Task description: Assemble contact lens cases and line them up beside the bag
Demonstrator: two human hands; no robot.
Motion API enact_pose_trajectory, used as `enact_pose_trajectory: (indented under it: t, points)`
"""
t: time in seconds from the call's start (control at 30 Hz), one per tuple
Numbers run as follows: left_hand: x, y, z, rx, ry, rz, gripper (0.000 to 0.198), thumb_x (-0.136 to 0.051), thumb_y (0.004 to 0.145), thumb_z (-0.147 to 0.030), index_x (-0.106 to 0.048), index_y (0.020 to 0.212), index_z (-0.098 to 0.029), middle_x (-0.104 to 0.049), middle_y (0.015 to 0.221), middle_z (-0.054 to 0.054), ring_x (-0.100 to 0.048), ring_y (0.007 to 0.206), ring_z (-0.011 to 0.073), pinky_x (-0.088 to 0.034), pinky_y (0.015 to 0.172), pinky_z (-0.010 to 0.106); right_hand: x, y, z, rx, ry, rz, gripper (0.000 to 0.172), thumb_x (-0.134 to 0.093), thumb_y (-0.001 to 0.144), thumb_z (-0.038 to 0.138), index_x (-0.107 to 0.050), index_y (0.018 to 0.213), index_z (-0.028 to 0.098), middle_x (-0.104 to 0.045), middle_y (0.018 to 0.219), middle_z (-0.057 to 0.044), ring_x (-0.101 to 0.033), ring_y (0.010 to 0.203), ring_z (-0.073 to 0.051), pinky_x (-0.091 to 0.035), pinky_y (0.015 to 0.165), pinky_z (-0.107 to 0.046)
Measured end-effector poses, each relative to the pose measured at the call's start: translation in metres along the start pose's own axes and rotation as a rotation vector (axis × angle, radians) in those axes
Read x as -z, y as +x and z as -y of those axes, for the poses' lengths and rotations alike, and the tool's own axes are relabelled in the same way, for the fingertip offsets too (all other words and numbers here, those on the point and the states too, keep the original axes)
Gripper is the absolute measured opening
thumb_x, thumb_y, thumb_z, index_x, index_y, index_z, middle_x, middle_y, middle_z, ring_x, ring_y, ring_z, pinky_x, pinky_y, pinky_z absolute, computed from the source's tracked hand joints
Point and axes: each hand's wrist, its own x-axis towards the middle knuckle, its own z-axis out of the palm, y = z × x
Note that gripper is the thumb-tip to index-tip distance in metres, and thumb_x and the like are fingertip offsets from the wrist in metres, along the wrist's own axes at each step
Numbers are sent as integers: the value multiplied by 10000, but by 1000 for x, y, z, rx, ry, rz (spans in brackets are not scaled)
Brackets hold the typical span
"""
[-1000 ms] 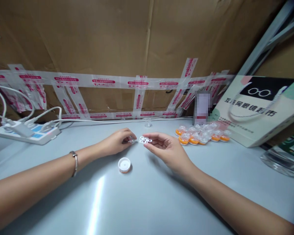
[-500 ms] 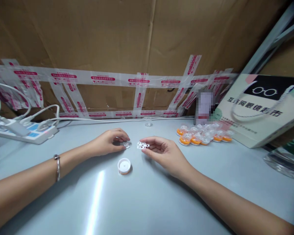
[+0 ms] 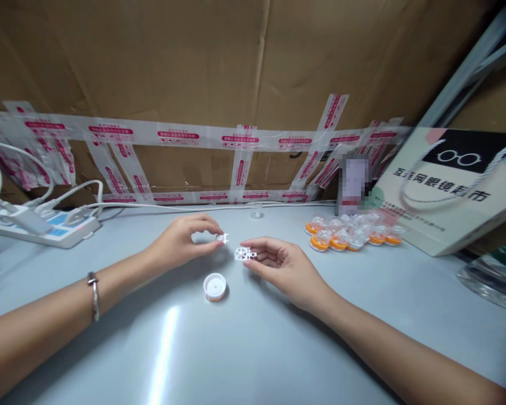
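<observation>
Between the thumb and fingers of my left hand [image 3: 189, 239] is a small white plastic piece [image 3: 223, 238], its outer end sticking out to the right. My right hand [image 3: 280, 261] pinches a flat white plastic wheel-shaped piece with a narrow stem [image 3: 242, 254], its spoked round end facing left. The two pieces are close but apart. On the table just below them sits a round white cap with an orange lower edge [image 3: 215, 286], open side up. No hand touches it.
Several clear-topped round pieces with orange bases [image 3: 341, 232] cluster at the right, before a paper bag [image 3: 442, 191]. A small clear piece [image 3: 256, 214] lies at the back. A power strip [image 3: 71, 235] with plugged cables stands left; a clear bottle [image 3: 493, 275] is far right.
My left hand has closed on the small white piece and lifted it slightly up and to the right. My right hand has hardly moved.
</observation>
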Motion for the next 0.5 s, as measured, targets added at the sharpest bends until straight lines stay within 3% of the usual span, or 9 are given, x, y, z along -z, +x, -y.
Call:
enact_pose_trajectory:
  t: [0.1,0.17,0.5]
  points:
    - [5,-1,-19,-240,12,-114,117,-637,830,-202,-686,920,-147,-676,873,61,-633,795,133,-505,743,249,-1,-1,1,-11,46,4,250,-702,693,227,-679,936,168,-722,883,-51,-664,820,-167,-521,843,-358]
    - [3,-3,-29,-328,64,-126,110,-636,833,-182,-683,926,-145,-683,854,62,-639,776,132,-508,711,239,-1,-1,0,-16,93,17,250,-708,688,235,-679,927,170,-728,878,-48,-670,812,-164,-523,838,-353]
    - [-5,-8,-32,-376,224,-104,97,-625,858,-182,-671,939,-156,-753,855,20,-694,751,129,-461,710,255,-1,-3,5,-76,234,68,347,-795,581,269,-700,901,173,-741,842,-28,-672,787,-150,-511,839,-328]
